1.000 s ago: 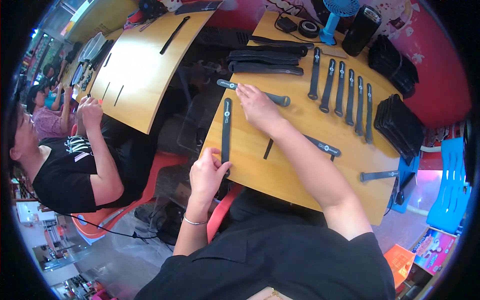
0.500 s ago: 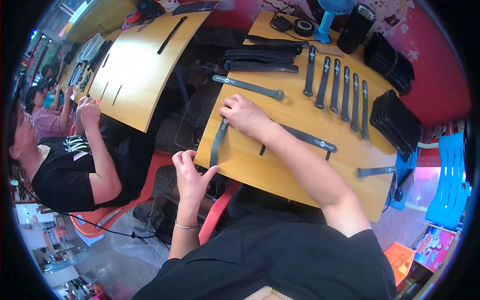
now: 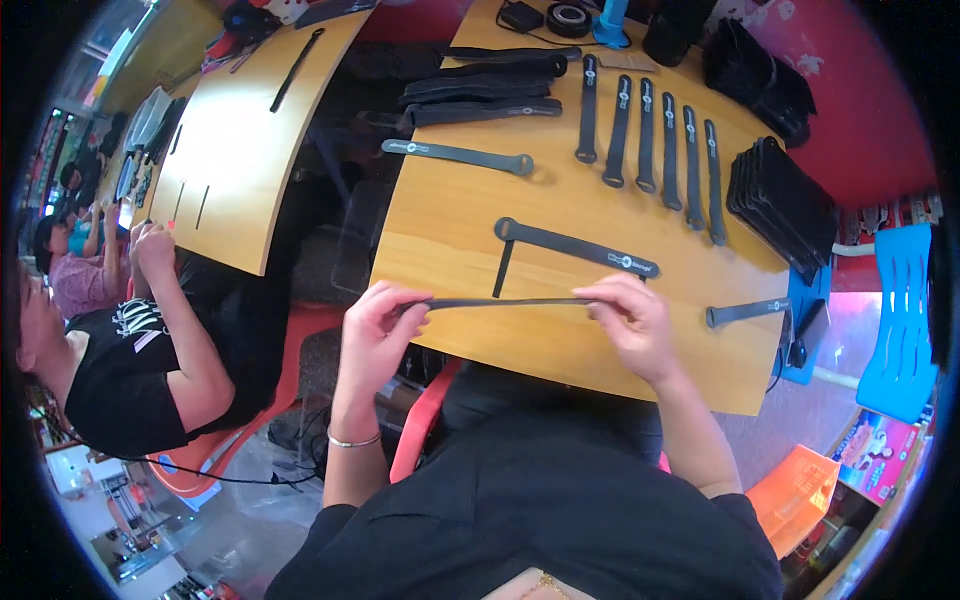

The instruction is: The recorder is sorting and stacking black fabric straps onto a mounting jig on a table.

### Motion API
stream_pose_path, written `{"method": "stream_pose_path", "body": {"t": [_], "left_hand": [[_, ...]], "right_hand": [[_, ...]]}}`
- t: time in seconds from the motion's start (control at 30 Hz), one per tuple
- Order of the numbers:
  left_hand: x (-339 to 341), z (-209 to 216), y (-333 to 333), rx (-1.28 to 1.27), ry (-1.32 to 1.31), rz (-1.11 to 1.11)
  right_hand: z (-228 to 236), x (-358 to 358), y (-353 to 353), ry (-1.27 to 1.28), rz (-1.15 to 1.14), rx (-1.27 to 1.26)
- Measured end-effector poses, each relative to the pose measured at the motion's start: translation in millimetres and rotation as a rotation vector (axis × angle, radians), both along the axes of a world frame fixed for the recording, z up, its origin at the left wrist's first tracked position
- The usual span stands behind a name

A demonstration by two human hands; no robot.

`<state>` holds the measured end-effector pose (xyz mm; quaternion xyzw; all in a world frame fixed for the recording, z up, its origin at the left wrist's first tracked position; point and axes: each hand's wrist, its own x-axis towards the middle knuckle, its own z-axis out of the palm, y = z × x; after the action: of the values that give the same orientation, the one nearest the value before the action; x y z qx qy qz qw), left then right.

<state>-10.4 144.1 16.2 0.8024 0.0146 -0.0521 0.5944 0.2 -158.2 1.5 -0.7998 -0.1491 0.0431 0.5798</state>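
A dark strap is stretched edge-on between my hands, over the near part of the wooden table. My left hand pinches its left end and my right hand pinches its right end. Just beyond it lies another grey strap with an eyelet at its left end; a thin black strip sticks out from under it. A loose grey strap rests at the table's left side. To the right is a shorter-looking strap, close to the edge.
Several straps lie in a row at the far right, beside stacked black pieces. Bundled black straps lie at the far left, a tape roll behind them. A co-worker sits left at another table.
My right hand has moved right and toward me, drawing the strap from the table's left edge into a level line between both hands. The view has shifted slightly.
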Motion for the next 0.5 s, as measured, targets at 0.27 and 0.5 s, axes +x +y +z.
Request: {"method": "stream_pose_path", "body": {"t": [0.27, 0.5], "left_hand": [[51, -21, -60, -0.246, 0.129, -0.101], [72, -37, -70, -0.271, 0.139, -0.046]], "right_hand": [[-16, -25, -51, 0.269, -0.472, 0.18], [-26, -20, -60, 0.283, -0.586, 0.266]]}}
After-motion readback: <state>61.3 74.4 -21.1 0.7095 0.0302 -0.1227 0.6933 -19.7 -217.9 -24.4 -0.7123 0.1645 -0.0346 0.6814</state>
